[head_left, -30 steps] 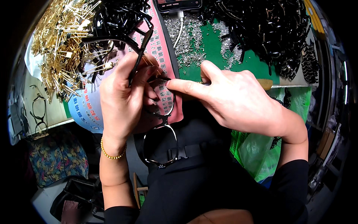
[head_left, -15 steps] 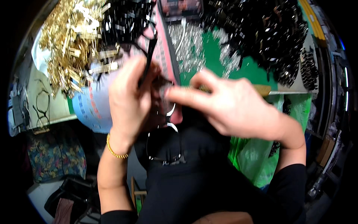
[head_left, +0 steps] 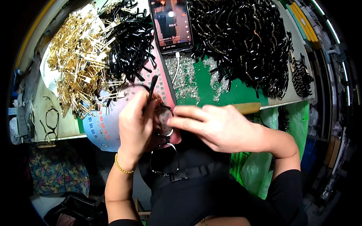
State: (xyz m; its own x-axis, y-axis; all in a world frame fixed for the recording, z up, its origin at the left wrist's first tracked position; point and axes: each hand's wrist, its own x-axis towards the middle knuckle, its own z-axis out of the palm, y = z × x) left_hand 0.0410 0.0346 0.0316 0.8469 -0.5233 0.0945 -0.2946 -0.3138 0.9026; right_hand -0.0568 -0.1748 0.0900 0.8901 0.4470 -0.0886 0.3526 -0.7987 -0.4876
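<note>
My left hand (head_left: 132, 122) is closed around an eyeglass frame (head_left: 168, 140) held near the table's front edge, over my lap. One rim of the frame hangs down in front of my dark clothing. A black temple arm (head_left: 152, 88) sticks up past the left thumb. From the other side comes my right hand (head_left: 222, 126), index and middle fingers closed on the frame's upper rim. Its thumb is mostly hidden below. What lies exactly between these fingertips is too small to tell. Under the frame is a pink and blue printed sheet (head_left: 96, 128).
Gold metal pieces (head_left: 75, 67) and black temple arms (head_left: 130, 49) are heaped at the left. A large black eyewear-parts pile (head_left: 245, 45) lies right. Between stand a lit phone (head_left: 172, 24) and scattered silver bits (head_left: 184, 81). Glasses (head_left: 52, 118) lie far left; a green bag (head_left: 258, 169) hangs right.
My view has tilted, so the table sits lower and the phone shows more fully. My right fingers have straightened against the frame, which both hands keep between them.
</note>
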